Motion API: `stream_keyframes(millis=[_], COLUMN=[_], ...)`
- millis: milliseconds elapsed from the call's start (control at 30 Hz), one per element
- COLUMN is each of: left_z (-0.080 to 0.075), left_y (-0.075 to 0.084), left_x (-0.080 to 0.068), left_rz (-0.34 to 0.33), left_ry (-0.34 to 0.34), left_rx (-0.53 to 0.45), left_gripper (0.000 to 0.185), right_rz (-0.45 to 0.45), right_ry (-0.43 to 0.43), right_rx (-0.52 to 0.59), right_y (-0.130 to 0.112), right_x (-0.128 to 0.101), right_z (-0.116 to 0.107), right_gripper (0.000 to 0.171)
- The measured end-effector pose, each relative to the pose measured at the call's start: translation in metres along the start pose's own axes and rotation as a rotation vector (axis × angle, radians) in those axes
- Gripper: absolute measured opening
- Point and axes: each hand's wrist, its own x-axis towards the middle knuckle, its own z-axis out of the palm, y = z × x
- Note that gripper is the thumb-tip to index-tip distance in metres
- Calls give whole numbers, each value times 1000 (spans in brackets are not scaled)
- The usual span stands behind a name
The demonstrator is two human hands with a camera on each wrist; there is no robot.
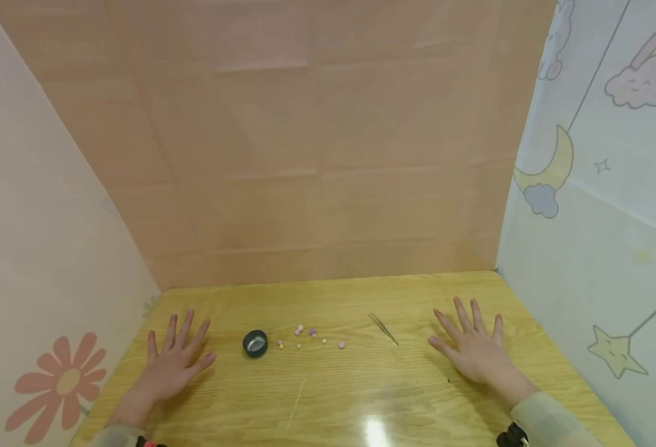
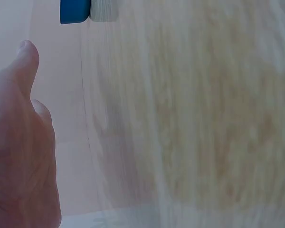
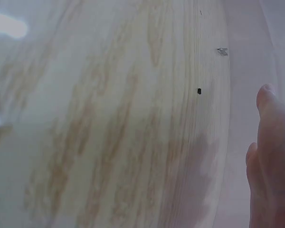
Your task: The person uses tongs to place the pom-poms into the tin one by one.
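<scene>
My left hand (image 1: pixel 173 366) is spread with straight fingers over the table's left side, holding nothing. Just right of it stands a small dark round bowl (image 1: pixel 255 343), its top edge also seen in the left wrist view as a blue container (image 2: pixel 75 11). Several small pink, purple and yellowish beads (image 1: pixel 312 332) lie scattered right of the bowl. Farther right is a pair of metal tweezers (image 1: pixel 384 329), lying diagonally; the right wrist view catches the tweezers (image 3: pixel 222 52) as well. On the right side my right hand (image 1: pixel 476 351) is spread, fingers straight, touching none of these things.
The wooden table (image 1: pixel 238 397) meets a brown paper-like backdrop (image 1: pixel 317 155) behind. Patterned white panels flank it, left (image 1: pixel 37 236) and right (image 1: pixel 585 261). A tiny black speck (image 3: pixel 199 91) lies on the wood near my right hand.
</scene>
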Motion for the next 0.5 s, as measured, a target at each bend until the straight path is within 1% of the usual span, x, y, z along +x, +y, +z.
stream_keyframes(millis=[300, 500], left_z=[-4, -5], left_y=[5, 7], left_x=[0, 0], left_rz=[-17, -18], left_ry=[-21, -22], left_rx=[-16, -15], left_gripper=[82, 81], right_rz=[-3, 12], right_ry=[4, -1], right_rx=[-3, -4], right_y=[2, 1], right_x=[-1, -2], right_z=[-1, -1], right_gripper=[77, 78])
